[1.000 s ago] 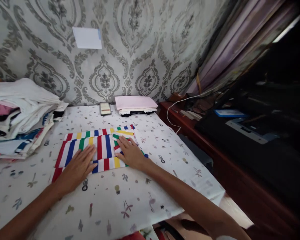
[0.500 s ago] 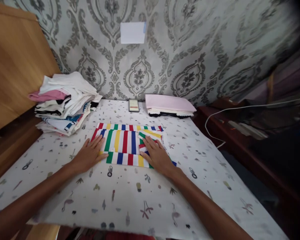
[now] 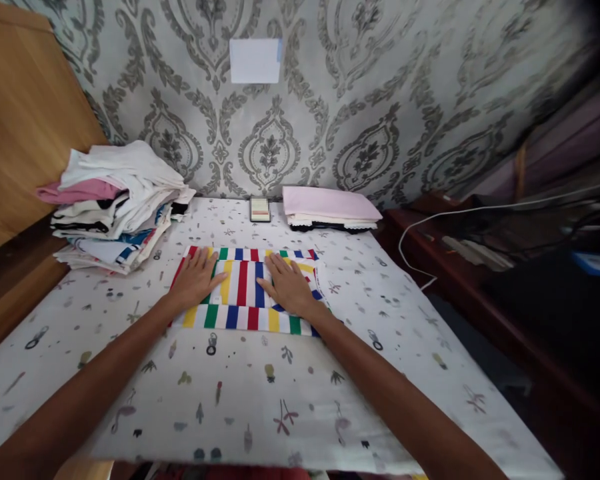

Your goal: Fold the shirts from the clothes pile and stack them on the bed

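Observation:
A folded garment with red, yellow, green, blue and white stripes (image 3: pixel 243 283) lies on a table covered with a printed white cloth (image 3: pixel 230 387). Its near and far edges are turned inward, forming a long flat bundle. My left hand (image 3: pixel 196 277) rests flat on its left end, fingers spread and pointing at the far edge. Flat on the right part lies my right hand (image 3: pixel 289 287), fingers apart, covering some of the folds there. Neither hand grips the fabric. A small white tag (image 3: pixel 217 300) shows on the garment beside my left hand.
A tall pile of clothes (image 3: pixel 123 207) stands at the back left against a wooden panel (image 3: pixel 25 127). By the patterned wall are a small framed card (image 3: pixel 259 209) and a folded pink cloth stack (image 3: pixel 330 205). A white cable (image 3: pixel 460 212) runs over dark furniture at right.
Both hands have slid away from me across the striped garment, toward its far edge, and stay flat. The whole view has shifted slightly, so things appear further left.

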Tool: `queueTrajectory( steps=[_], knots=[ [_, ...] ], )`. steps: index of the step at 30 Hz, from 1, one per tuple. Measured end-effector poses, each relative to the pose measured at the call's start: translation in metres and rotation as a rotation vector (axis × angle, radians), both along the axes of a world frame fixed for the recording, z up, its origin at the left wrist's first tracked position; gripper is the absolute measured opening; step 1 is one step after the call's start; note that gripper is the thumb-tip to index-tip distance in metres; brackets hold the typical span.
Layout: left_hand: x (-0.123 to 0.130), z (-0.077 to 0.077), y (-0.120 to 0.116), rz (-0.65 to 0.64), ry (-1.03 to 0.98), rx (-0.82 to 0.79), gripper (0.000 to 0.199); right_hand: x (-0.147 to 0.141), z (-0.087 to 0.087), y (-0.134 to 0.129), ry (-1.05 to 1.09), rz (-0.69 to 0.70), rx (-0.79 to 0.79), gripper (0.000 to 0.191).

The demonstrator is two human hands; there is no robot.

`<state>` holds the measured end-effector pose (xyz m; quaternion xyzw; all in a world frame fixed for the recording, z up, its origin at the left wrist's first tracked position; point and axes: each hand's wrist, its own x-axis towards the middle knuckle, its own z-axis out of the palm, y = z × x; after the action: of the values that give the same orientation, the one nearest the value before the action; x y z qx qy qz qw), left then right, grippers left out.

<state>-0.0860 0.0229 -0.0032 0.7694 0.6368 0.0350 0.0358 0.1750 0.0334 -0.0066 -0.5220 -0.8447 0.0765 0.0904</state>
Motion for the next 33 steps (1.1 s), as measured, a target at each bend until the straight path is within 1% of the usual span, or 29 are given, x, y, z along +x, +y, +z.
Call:
queueTrajectory(
  steps=[2, 4, 5, 8, 10, 12, 14, 16, 18, 19, 21, 23, 26, 29, 31, 33],
  knots=[
    [-0.002, -0.001, -0.001, 0.013, 0.007, 0.004, 0.082, 0.003, 0.001, -0.001, 0.08, 0.015, -0.004, 0.068],
    [-0.003, 0.0, 0.0, 0.024, 0.011, -0.008, 0.082, 0.012, 0.01, -0.002, 0.218, -0.007, 0.011, 0.065],
    [-0.003, 0.0, 0.001, 0.027, 0.011, -0.015, 0.081, 0.02, 0.016, -0.003, 0.303, -0.04, 0.036, 0.064],
    [-0.003, 0.005, 0.002, 0.027, -0.019, -0.024, 0.078, 0.055, 0.034, -0.012, 0.517, -0.223, 0.105, 0.055],
    [0.002, 0.013, 0.003, 0.007, -0.086, 0.014, 0.074, 0.081, 0.041, -0.025, 0.54, -0.379, 0.053, 0.048],
    [0.014, 0.024, 0.003, -0.081, -0.202, 0.074, 0.065, 0.101, 0.042, -0.042, 0.481, -0.509, -0.057, 0.041],
    [0.034, 0.038, 0.008, -0.223, -0.338, 0.077, 0.055, 0.112, 0.039, -0.063, 0.404, -0.572, -0.135, 0.039],
    [0.062, 0.05, 0.02, -0.365, -0.448, 0.004, 0.045, 0.113, 0.036, -0.084, 0.352, -0.591, -0.153, 0.041],
    [0.095, 0.057, 0.039, -0.477, -0.483, -0.068, 0.037, 0.11, 0.034, -0.103, 0.305, -0.604, -0.138, 0.042],
    [0.112, 0.059, 0.051, -0.522, -0.461, -0.081, 0.035, 0.109, 0.033, -0.112, 0.283, -0.615, -0.131, 0.041],
    [0.143, 0.058, 0.076, -0.578, -0.346, -0.075, 0.036, 0.106, 0.034, -0.126, 0.237, -0.643, -0.13, 0.041],
    [0.172, 0.053, 0.098, -0.62, -0.237, -0.057, 0.038, 0.104, 0.036, -0.135, 0.199, -0.677, -0.136, 0.04],
    [0.206, 0.044, 0.118, -0.703, -0.155, -0.055, 0.042, 0.1, 0.04, -0.139, 0.164, -0.716, -0.136, 0.035],
    [0.228, 0.038, 0.126, -0.79, -0.069, -0.075, 0.044, 0.095, 0.042, -0.134, 0.166, -0.739, -0.134, 0.026],
    [0.235, 0.038, 0.128, -0.831, -0.024, -0.082, 0.038, 0.092, 0.042, -0.129, 0.19, -0.74, -0.132, 0.02],
    [0.237, 0.041, 0.129, -0.852, -0.002, -0.076, 0.033, 0.092, 0.04, -0.126, 0.251, -0.733, -0.116, 0.018]
  ],
)
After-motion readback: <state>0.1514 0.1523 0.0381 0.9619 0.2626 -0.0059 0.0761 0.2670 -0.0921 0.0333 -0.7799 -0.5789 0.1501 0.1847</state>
